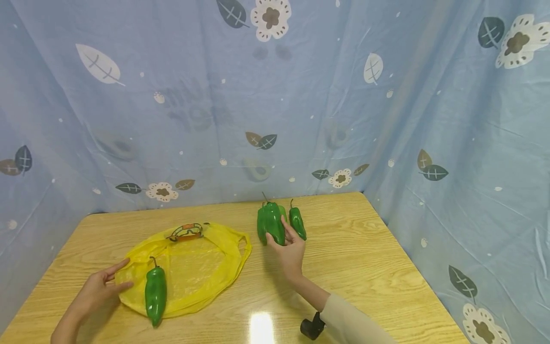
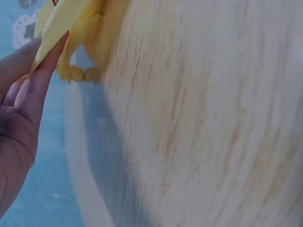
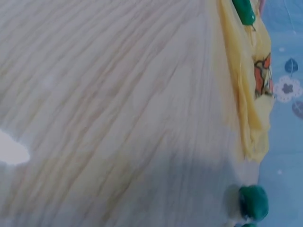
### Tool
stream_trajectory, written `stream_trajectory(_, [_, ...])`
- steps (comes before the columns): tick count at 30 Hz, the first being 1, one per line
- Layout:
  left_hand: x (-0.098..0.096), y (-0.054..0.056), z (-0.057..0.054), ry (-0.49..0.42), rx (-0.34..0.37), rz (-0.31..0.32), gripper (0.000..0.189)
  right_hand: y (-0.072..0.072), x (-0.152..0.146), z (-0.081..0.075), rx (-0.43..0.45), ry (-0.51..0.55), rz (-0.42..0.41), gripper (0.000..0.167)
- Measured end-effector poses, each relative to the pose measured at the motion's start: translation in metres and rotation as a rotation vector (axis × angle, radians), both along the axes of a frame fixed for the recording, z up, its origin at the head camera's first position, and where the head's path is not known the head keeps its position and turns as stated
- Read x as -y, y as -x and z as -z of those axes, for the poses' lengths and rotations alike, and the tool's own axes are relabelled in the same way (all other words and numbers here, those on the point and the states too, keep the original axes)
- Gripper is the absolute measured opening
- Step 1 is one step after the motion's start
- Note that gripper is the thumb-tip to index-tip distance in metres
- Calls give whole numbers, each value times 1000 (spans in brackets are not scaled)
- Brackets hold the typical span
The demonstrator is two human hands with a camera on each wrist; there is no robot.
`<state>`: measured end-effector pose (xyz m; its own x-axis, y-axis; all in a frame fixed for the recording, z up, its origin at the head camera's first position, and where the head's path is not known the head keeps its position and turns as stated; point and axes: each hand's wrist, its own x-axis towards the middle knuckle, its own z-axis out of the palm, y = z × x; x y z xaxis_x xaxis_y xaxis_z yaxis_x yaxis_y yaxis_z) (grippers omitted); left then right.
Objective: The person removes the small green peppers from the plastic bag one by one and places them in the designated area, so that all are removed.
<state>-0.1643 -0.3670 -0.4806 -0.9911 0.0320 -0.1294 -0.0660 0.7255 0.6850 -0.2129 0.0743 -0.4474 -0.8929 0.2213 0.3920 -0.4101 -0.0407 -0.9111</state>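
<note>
- Here on the wood-grained surface [image 1: 352,258], the left hand [image 1: 98,288] has hold of the left edge of a yellow bag [image 1: 193,272], the thin film clamped between thumb and fingers (the left wrist view shows that pinch nicely).
- The bag spreads across the left part of the surface, an orange-and-dark print [image 1: 186,231] at its far side and a loop of film at its right end.
- And there's a long green pepper [image 1: 155,292] over the left part of the bag, just beside the left hand's fingertips, stem pointing away, its tip reaching past the bag's near edge!
- Across to the right hand [image 1: 293,252]: thumb and fingers are clamped on a broad green pepper [image 1: 273,222], stem up, near the far edge of the surface, to the right of the bag.
- More green shows right behind that one (mostly hidden, so its shape is hard to tell).
- Just to the right sits a slim green pepper [image 1: 297,223], near the right hand.
- A black object [image 1: 312,327] shows beside the pale sleeve [image 1: 350,315], and a blue patterned curtain [image 1: 301,71] backs it all.
</note>
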Motion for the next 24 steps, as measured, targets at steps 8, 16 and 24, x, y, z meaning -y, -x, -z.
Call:
stream_trajectory(8, [0,0,0,23,-12,6,75,10,-23,16,-44,-28,66,56])
stream_trajectory(16, [0,0,2,20,-22,2,74,29,-47,29,-34,-27,156,56])
stream_trajectory(24, [1,0,2,10,-11,-3,75,21,-66,8,-8,-48,220,52])
